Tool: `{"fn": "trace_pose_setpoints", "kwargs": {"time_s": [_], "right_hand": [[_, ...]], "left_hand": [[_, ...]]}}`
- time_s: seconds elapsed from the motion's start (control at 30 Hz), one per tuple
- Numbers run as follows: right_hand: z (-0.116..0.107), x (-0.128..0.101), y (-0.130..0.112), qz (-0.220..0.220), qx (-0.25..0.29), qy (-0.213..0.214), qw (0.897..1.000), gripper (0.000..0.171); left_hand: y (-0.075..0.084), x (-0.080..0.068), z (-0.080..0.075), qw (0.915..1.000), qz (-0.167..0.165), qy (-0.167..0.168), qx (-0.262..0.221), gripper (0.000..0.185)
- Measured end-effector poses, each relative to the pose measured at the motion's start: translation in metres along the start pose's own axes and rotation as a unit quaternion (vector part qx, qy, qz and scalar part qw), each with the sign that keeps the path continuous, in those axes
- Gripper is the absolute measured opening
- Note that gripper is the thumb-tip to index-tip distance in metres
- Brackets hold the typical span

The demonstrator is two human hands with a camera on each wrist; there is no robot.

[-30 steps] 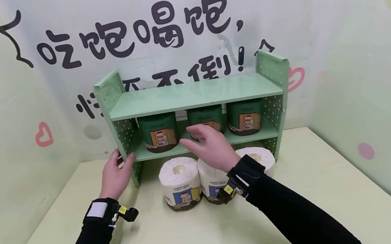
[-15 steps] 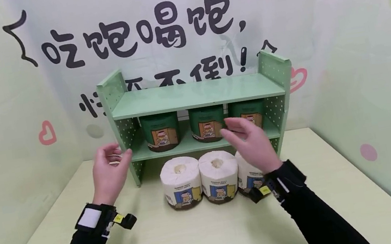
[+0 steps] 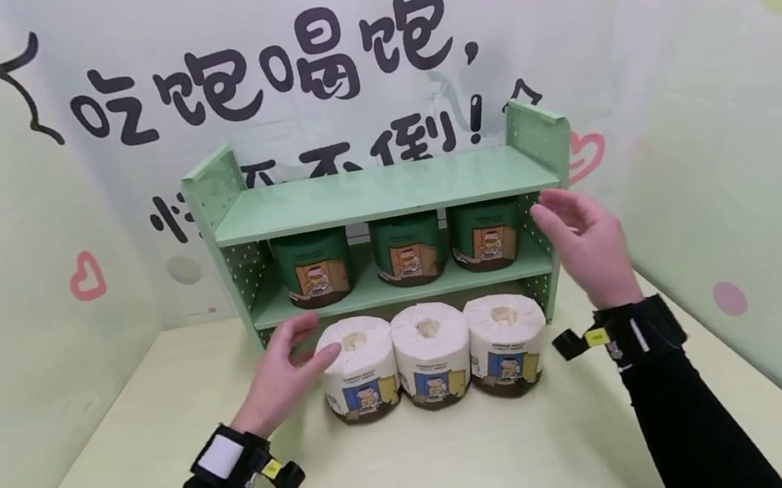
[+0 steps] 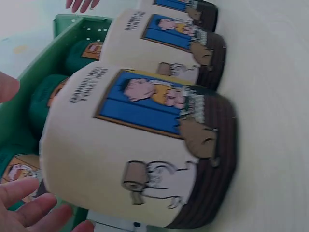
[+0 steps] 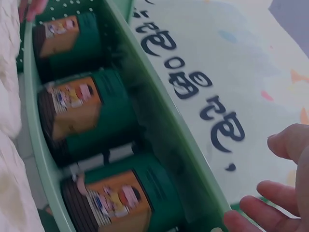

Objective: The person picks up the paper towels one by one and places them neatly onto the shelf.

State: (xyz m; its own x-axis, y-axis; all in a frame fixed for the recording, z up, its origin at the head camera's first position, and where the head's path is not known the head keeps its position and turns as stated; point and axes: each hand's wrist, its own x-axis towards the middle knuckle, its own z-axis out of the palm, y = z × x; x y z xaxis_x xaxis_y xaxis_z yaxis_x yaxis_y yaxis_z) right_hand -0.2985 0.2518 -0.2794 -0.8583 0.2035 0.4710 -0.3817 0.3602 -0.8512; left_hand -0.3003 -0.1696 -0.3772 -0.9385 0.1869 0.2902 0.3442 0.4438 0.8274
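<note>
A green two-level shelf point(image 3: 383, 193) stands at the back of the table. Three green-wrapped rolls point(image 3: 408, 250) stand on its lower board, seen close up as green rolls point(image 5: 91, 121) in the right wrist view. Three white paper rolls point(image 3: 432, 353) stand in a row on the table in front of it. My left hand point(image 3: 294, 359) is open, its fingertips touching the leftmost white roll point(image 4: 140, 145). My right hand point(image 3: 583, 236) is open, raised beside the shelf's right side panel point(image 3: 534, 138), holding nothing.
The pale table point(image 3: 424, 467) stretches towards me in front of the rolls. Printed walls point(image 3: 737, 125) close in the back and both sides. The shelf's top board holds nothing.
My left hand left the shelf's left post and dropped to the leftmost white roll. My right hand swept from the middle of the shelf to its right end.
</note>
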Motion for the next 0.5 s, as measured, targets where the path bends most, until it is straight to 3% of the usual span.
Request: {"fn": "trace_pose_setpoints", "kwargs": {"time_s": [0.17, 0.23, 0.37, 0.5], "right_hand": [[-0.018, 0.012, 0.016, 0.033, 0.004, 0.063, 0.997, 0.059], [-0.022, 0.016, 0.026, 0.057, 0.001, 0.066, 0.996, 0.067], [-0.022, 0.02, 0.051, 0.101, -0.021, 0.016, 0.995, 0.086], [-0.018, 0.023, 0.077, 0.116, -0.046, -0.049, 0.991, 0.097]], "left_hand": [[-0.008, 0.001, 0.008, 0.9996, -0.021, -0.019, 0.002, 0.084], [-0.012, 0.001, 0.01, 0.9991, -0.029, -0.03, -0.006, 0.087], [-0.02, 0.001, 0.014, 0.9972, -0.049, -0.055, -0.013, 0.097], [-0.025, 0.001, 0.019, 0.9955, -0.064, -0.07, -0.006, 0.108]]}}
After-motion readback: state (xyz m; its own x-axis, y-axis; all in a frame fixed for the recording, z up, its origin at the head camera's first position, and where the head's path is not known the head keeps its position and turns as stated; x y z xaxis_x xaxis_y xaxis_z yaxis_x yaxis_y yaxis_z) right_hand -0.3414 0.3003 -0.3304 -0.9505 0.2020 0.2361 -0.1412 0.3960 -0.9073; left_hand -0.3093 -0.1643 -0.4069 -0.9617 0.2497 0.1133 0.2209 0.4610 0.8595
